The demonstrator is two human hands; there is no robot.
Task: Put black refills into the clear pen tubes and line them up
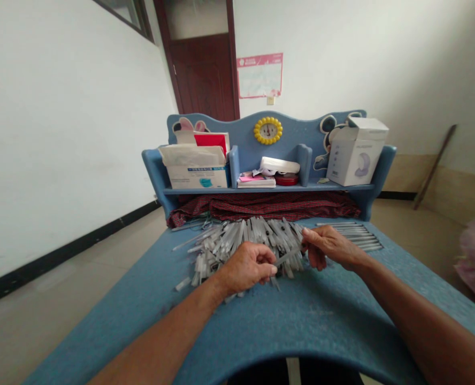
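A thin translucent pen barrel is stretched slantwise between my two hands. My left hand pinches its lower left end between thumb and fingers. At the upper right end, my right hand grips it with closed fingertips; a small dark piece seems to show there, too small to name. Just behind and below the hands lies a heaped pile of clear pen parts, some with black bits among them. To the right of my right hand, several slim finished-looking pens lie side by side in a row.
The blue desk has a raised shelf along its back. A mask box, a red tin and a white carton stand on it. Dark red checked cloth lies bunched beneath the shelf.
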